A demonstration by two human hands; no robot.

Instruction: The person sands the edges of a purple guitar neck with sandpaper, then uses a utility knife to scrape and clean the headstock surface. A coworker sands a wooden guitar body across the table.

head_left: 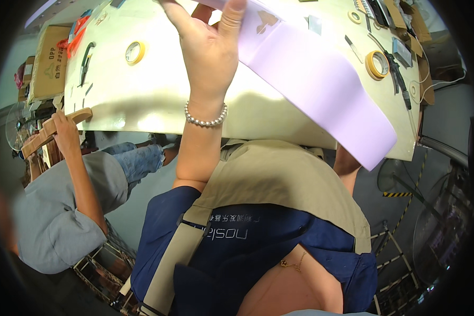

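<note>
Lilac and smooth-faced, a long curved panel (321,87) sweeps from 12 o'clock to 3 o'clock in our view, crossing the near edge of the pale cream, smooth-topped counter (158,97). Our left hand (211,45) is at 12 o'clock, its fingers grasping the panel's upper end, though some tips run out of view. Our right hand is hidden behind the lower end, so we cannot tell what its fingers do; only our bare right forearm (347,179) shows, towards 4 o'clock.

We judge a swing the main danger: should either hold slacken, the panel's length could tip it and scuff its face on the counter's rim. Turned carelessly, it might also knock the round yellow tape roll (377,65) at 2 o'clock.
</note>
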